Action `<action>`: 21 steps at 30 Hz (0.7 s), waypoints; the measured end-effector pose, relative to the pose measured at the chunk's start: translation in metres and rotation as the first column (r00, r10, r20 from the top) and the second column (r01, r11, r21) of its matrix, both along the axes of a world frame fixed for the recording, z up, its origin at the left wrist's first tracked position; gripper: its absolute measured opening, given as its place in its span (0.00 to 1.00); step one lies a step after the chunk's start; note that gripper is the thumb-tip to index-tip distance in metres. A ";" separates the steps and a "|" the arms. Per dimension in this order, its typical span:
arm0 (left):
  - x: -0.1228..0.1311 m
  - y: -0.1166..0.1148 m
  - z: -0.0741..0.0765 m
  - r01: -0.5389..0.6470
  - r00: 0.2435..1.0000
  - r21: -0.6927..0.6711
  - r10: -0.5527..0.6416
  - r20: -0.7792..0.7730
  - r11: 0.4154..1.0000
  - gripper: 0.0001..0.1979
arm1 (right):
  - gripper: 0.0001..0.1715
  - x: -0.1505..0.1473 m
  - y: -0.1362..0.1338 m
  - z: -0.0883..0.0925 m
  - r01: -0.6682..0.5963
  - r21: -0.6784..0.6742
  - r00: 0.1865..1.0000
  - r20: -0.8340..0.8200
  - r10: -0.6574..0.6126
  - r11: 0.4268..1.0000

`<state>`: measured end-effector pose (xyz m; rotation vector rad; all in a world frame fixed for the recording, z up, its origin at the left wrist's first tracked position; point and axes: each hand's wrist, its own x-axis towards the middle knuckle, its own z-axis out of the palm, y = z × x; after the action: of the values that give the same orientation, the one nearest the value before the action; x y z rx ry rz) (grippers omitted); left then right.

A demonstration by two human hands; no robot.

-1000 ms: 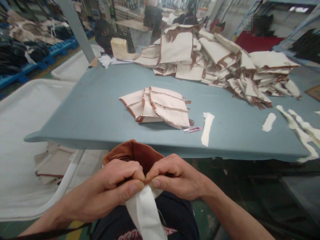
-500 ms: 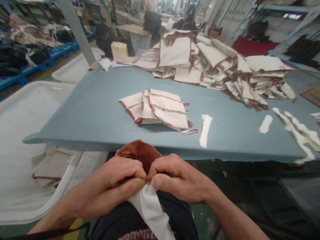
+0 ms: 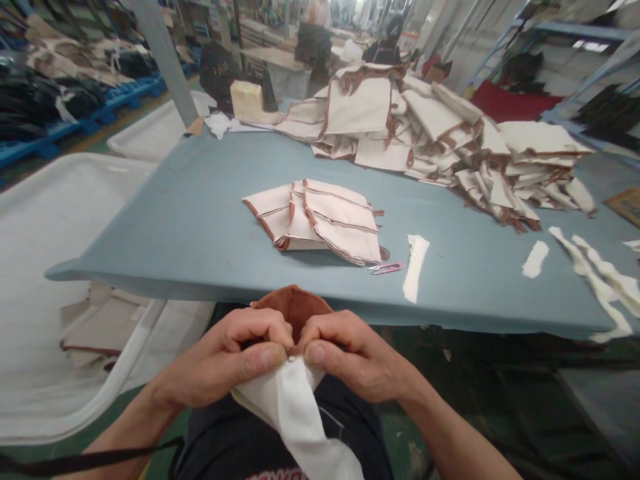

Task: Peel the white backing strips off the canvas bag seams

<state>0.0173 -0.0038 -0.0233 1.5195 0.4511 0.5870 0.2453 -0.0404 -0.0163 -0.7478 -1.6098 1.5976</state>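
Note:
Close to my body, in front of the table edge, I hold a fabric pouch with a brown lining (image 3: 295, 303) and a white outside. My left hand (image 3: 240, 353) pinches its brown rim between thumb and forefinger. Just to the right, my right hand (image 3: 340, 350) pinches the same rim, thumb on top. A white fabric strip (image 3: 300, 407) hangs down from between the hands over my dark clothing. Beyond, on the table, lies a small stack of cream fabric pieces (image 3: 340, 213) with brown edging. Pink-handled thread snips (image 3: 385, 268) rest beside it.
A blue-covered table (image 3: 190, 220) spans the view. At its back, a large heap of cream pieces (image 3: 360, 110) with brown trim is piled. White scraps (image 3: 416, 267) lie at right. A white plastic bin (image 3: 65, 220) with fabric stands left. A metal post (image 3: 167, 63) rises at the back left.
My hands have shifted slightly apart along the rim, showing more of the brown edge between the thumbs. More of the white outside and the strip shows below. The view has shifted slightly.

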 end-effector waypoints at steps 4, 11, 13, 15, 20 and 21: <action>-0.005 0.006 0.001 0.010 1.000 -0.023 -0.010 -0.010 1.000 0.26 | 0.26 0.004 0.007 0.000 0.016 0.041 0.999 0.044 -0.018 0.999; -0.010 0.020 0.009 0.045 0.987 0.010 -0.043 -0.153 0.999 0.32 | 0.15 -0.001 0.015 0.014 0.013 0.201 0.989 0.145 -0.043 0.980; -0.011 0.025 0.017 0.093 0.974 0.011 -0.089 -0.211 0.996 0.29 | 0.14 -0.002 0.018 0.019 0.008 0.237 0.983 0.178 -0.051 0.972; -0.012 0.027 0.027 0.133 0.959 0.031 -0.121 -0.257 0.991 0.25 | 0.15 -0.003 0.020 0.022 -0.003 0.276 0.978 0.201 -0.055 0.961; -0.013 0.016 0.043 0.066 0.957 0.277 0.018 -0.290 0.959 0.19 | 0.17 -0.014 0.029 0.024 -0.050 0.365 0.974 0.225 -0.036 0.930; -0.013 0.011 0.042 0.015 0.962 0.328 0.076 -0.263 0.944 0.18 | 0.19 -0.016 0.031 0.022 -0.070 0.366 0.974 0.227 -0.016 0.928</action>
<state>0.0047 0.0073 0.0192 1.9288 0.6120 0.4939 0.2288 -0.0095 0.0056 -0.7221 -2.0229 1.2011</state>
